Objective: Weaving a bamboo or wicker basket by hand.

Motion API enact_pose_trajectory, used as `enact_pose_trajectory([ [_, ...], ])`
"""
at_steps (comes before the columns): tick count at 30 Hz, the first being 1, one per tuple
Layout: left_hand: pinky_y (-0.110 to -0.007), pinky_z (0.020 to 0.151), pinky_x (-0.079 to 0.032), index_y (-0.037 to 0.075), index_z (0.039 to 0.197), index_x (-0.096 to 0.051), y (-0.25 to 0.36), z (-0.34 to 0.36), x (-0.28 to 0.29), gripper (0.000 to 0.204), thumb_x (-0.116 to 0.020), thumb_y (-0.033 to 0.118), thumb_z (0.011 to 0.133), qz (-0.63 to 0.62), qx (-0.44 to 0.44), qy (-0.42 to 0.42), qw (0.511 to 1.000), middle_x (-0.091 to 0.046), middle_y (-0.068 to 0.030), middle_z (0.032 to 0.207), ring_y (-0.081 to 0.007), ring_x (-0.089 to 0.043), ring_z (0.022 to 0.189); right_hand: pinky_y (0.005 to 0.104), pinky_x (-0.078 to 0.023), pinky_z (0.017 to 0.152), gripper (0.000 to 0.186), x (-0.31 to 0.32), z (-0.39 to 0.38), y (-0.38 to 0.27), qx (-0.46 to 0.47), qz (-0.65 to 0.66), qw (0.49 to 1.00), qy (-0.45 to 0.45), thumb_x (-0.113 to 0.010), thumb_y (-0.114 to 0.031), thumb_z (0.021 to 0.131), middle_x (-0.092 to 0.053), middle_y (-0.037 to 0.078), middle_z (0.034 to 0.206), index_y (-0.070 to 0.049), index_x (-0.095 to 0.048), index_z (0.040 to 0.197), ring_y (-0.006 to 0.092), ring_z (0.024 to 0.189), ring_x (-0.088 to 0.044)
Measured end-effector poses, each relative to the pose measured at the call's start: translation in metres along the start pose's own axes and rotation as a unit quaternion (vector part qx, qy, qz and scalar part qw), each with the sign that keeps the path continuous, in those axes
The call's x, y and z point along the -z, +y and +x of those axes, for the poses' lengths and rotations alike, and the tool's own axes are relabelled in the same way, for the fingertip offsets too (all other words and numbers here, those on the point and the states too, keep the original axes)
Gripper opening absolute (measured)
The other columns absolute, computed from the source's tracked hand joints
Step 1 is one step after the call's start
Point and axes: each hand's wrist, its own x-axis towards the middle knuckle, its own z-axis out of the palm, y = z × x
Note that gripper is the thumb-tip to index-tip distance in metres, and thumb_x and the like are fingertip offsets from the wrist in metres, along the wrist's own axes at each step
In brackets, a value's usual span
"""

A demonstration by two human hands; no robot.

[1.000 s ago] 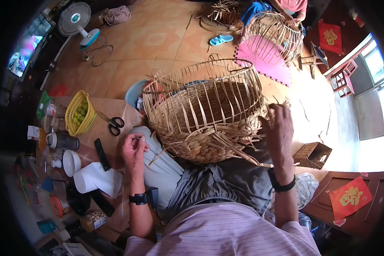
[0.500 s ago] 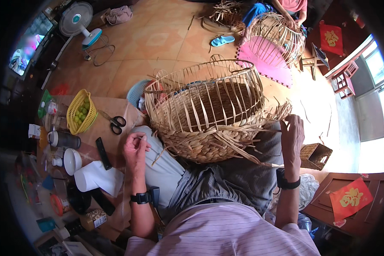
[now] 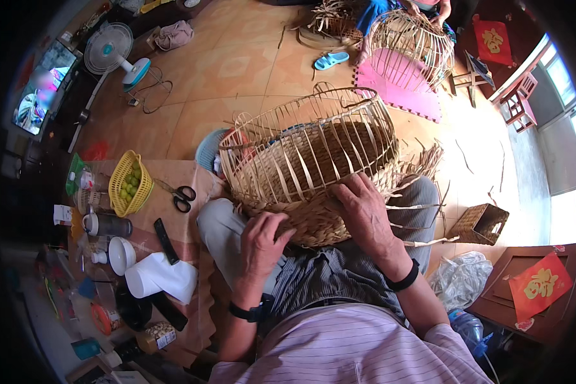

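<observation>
A half-woven basket (image 3: 320,227) lies tilted across my lap, its bare upright stakes and thin rim facing away from me. The lower part is thick plaited tan straw. My right hand (image 3: 368,217) is closed at the top edge of the weave, fingertips pinched against the base of the stakes. At the near left side, my left hand (image 3: 262,246) rests against the weave with its fingers curled in; what lies between them is hidden. Loose straw ends (image 3: 422,208) stick out to the right, past my right wrist, over my knee.
On the left, a covered table (image 3: 189,240) holds scissors (image 3: 183,198), a yellow basket (image 3: 119,185) of green fruit, a white roll (image 3: 160,278) and jars. A small woven box (image 3: 478,225) stands at right. Another person works on a stake frame (image 3: 422,48) beyond a pink mat (image 3: 390,77).
My right hand has come left from the outstretched straw end to the weave's edge, letting that strand go. My left hand has moved right, from beside my knee onto the basket.
</observation>
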Motion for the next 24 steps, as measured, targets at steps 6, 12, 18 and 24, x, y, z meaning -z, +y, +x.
enact_pose_trajectory([
  [6,-0.038,0.072,-0.055,0.004,0.103,-0.069,0.021,0.015,-0.002,0.019,-0.079,0.008,0.088,-0.043,0.045,-0.02,0.998,-0.07,-0.0096,0.092,-0.03,-0.069,0.08,0.0446,-0.051,0.084,0.024,0.001,-0.002,-0.005,0.045,0.041,0.998,0.005,-0.071,-0.012,0.086,-0.059,0.011,0.096,-0.007,-0.067,0.109,0.0321,0.094,-0.06],
  [12,-0.024,0.068,-0.049,0.003,0.116,-0.072,0.042,0.029,0.014,0.018,-0.069,0.013,0.101,-0.377,0.108,-0.08,0.916,-0.07,-0.0041,0.096,-0.0079,-0.06,0.074,0.0366,-0.051,0.067,0.018,-0.013,0.005,0.006,0.069,0.059,0.996,0.013,-0.071,-0.009,0.091,-0.057,0.004,0.082,-0.005,-0.066,0.108,0.0229,0.072,-0.061],
  [18,-0.037,0.082,-0.058,0.004,0.14,-0.058,0.065,0.03,-0.015,0.049,-0.066,-0.004,0.093,-0.082,-0.005,-0.062,0.995,-0.065,-0.0148,0.13,-0.0244,-0.068,0.087,0.0218,-0.052,0.068,0.019,-0.005,0.005,0.039,-0.283,0.537,0.792,0.065,-0.067,-0.018,0.105,-0.069,-0.001,0.094,-0.001,-0.066,0.115,0.0037,0.079,-0.062],
  [24,-0.04,0.093,-0.055,0.004,0.147,-0.051,0.066,0.018,-0.03,0.058,-0.064,-0.006,0.092,-0.059,-0.015,-0.036,0.998,-0.06,-0.0185,0.136,-0.0286,-0.067,0.097,0.0269,-0.055,0.076,0.019,0.005,0.006,0.024,-0.212,0.564,0.795,0.064,-0.064,-0.017,0.107,-0.07,0.002,0.096,0.001,-0.067,0.111,0.0111,0.083,-0.066],
])
